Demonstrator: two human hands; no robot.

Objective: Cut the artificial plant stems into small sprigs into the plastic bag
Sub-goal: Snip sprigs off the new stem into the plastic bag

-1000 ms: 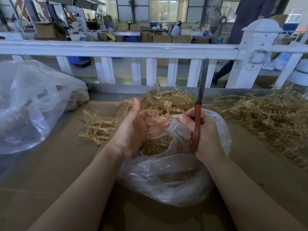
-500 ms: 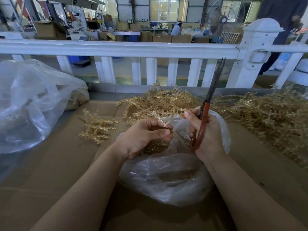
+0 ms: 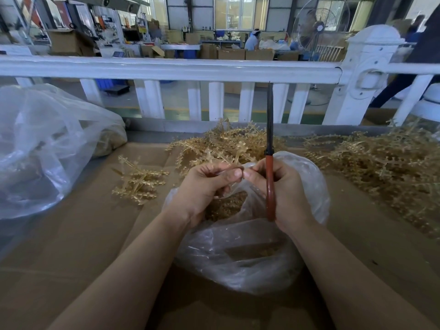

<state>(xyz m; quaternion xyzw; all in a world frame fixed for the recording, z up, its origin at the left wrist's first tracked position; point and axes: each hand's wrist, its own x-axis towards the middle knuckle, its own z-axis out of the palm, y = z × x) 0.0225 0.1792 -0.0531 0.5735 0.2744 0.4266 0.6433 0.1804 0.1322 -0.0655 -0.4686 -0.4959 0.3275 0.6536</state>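
Red-handled scissors (image 3: 270,186) gripped by right hand (image 3: 285,194); left hand (image 3: 204,186) pinches stem over bag (image 3: 238,258).

daylight from far windows (image 3: 240,13) | soft shadows | edges bowed, blurred

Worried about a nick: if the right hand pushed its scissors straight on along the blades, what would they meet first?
Probably nothing near: the right hand holds the scissors pointing up, away from the left hand. The tip overlaps the railing, but depth is unclear.
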